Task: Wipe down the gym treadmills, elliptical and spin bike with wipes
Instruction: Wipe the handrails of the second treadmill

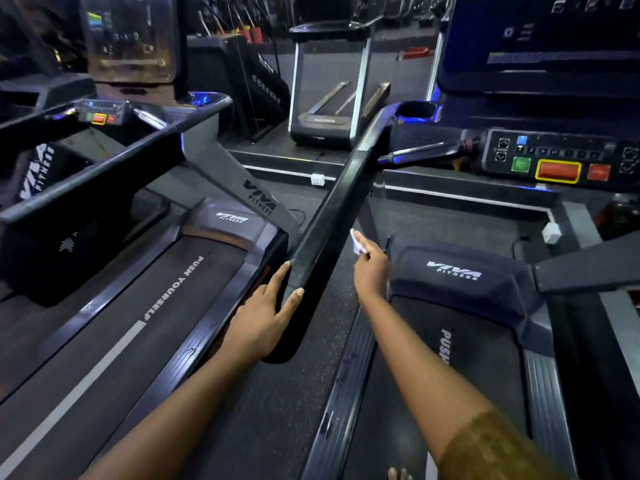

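Fingers of the left hand (pixel 266 317) lie along the left side of the handrail (pixel 332 220) at its near end, with the thumb curled over the top face, so the hand grips the black bar. Just to its right, the right hand (pixel 370 271) pinches a small white wipe (pixel 356 242) between thumb and fingertips, the other fingers curled in. The wipe sits just beside the rail's right edge, about halfway up its length; whether it touches the rail cannot be told. A mustard-coloured sleeve (pixel 495 445) covers the right upper arm. Both arms reach out over a strip of speckled dark floor (pixel 277 410) between two machines. The left treadmill (pixel 104 358) shows a belt with a white stripe and the words PUSH YOURSELF. The right treadmill (pixel 485 341), which carries the handrail, has a dark hood (pixel 453 271) marked VIVA FITNESS at the head of its belt. Farther up, the rail meets a cup holder (pixel 415 110) beside the right treadmill's control panel (pixel 554 161), which has one green button and two red ones, below a dark screen (pixel 540 39). A white socket box (pixel 317 179) sits on the edge of a raised step beyond, and a third treadmill (pixel 329 98) stands on that step at the back.
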`<state>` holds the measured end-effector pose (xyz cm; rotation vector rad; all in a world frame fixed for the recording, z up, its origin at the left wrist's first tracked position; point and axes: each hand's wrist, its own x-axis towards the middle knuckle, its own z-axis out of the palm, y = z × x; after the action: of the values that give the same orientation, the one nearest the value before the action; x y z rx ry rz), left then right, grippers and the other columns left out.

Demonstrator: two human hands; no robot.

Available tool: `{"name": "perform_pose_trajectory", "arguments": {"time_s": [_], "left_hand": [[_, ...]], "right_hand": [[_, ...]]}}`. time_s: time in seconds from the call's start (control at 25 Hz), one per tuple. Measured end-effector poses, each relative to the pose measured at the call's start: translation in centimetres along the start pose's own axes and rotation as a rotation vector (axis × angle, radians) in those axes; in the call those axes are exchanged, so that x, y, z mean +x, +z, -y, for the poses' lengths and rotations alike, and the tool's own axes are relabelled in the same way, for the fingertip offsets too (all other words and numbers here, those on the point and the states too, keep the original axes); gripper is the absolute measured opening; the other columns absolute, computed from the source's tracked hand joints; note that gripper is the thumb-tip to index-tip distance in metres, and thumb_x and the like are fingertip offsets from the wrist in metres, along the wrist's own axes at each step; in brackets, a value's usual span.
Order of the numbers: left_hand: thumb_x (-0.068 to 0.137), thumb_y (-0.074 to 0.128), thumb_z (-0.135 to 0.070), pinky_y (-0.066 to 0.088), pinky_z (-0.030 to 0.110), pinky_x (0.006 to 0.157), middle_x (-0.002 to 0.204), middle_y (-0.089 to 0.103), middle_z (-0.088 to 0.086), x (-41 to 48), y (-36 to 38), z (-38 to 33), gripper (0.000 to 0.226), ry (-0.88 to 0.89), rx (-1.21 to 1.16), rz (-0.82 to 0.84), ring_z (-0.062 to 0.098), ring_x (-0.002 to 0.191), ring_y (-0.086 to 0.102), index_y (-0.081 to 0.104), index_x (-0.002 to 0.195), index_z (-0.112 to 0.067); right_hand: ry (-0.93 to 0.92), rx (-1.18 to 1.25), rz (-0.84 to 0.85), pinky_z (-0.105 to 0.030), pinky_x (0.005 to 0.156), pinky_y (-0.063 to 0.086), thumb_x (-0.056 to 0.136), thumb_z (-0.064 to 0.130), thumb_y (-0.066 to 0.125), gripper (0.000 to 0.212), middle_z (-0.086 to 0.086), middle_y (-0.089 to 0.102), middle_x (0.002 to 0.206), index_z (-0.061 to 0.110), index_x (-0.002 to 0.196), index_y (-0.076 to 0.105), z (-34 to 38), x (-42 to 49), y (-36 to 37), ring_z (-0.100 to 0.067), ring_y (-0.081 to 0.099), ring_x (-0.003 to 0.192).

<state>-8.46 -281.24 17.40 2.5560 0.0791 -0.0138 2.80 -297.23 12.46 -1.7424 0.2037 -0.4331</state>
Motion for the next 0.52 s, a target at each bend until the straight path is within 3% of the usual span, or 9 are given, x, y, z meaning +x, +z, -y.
{"name": "perform_pose_trajectory", "arguments": {"time_s": [0.12,0.2,0.28,0.44,0.52], "left_hand": [[0.095,0.035,-0.052,0.031,0.035,0.101,0.148,0.039,-0.003,-0.3,-0.3,-0.4,0.056,0.005,-0.024,-0.010,0.018,0.135,0.036,0.015,0.147,-0.043],[0.096,0.036,-0.049,0.029,0.034,0.101,0.150,0.036,-0.008,-0.4,-0.4,-0.7,0.056,0.012,-0.031,-0.020,0.014,0.137,0.033,0.016,0.147,-0.042],[0.097,0.036,-0.047,0.028,0.031,0.100,0.151,0.033,-0.010,-0.4,-0.5,-0.9,0.055,0.014,-0.036,-0.018,0.012,0.137,0.032,0.016,0.148,-0.041],[0.096,0.035,-0.050,0.027,0.036,0.104,0.151,0.034,-0.009,-0.5,-0.5,-0.7,0.055,0.001,-0.042,-0.003,0.015,0.137,0.032,0.015,0.147,-0.043],[0.095,0.034,-0.051,0.027,0.040,0.105,0.151,0.034,-0.009,-0.4,-0.5,-0.6,0.055,-0.016,-0.025,0.020,0.017,0.138,0.032,0.014,0.147,-0.045]], "right_hand": [[0.062,0.061,-0.033,-0.003,0.076,0.037,0.084,-0.015,0.041,0.047,-0.007,0.062,0.122,0.007,0.121,0.061,0.2,-1.3,2.7,-0.020,0.059,0.109],[0.057,0.131,-0.074,-0.008,0.082,0.040,0.082,-0.017,0.043,0.050,-0.003,0.062,0.120,0.008,0.121,0.061,0.5,-4.3,3.3,-0.008,0.057,0.107],[-0.026,0.202,-0.096,-0.004,0.090,0.039,0.077,-0.020,0.046,0.048,-0.005,0.062,0.118,0.002,0.117,0.062,0.1,-7.6,3.2,0.001,0.053,0.107],[-0.111,0.247,0.019,-0.015,0.098,0.041,0.075,-0.021,0.048,0.049,-0.005,0.063,0.119,0.002,0.116,0.062,-0.9,-12.3,1.7,-0.001,0.056,0.112],[-0.045,0.276,0.012,-0.010,0.094,0.041,0.077,-0.021,0.045,0.047,-0.006,0.065,0.116,0.001,0.114,0.063,-0.9,-11.0,1.1,0.004,0.057,0.105]]}}
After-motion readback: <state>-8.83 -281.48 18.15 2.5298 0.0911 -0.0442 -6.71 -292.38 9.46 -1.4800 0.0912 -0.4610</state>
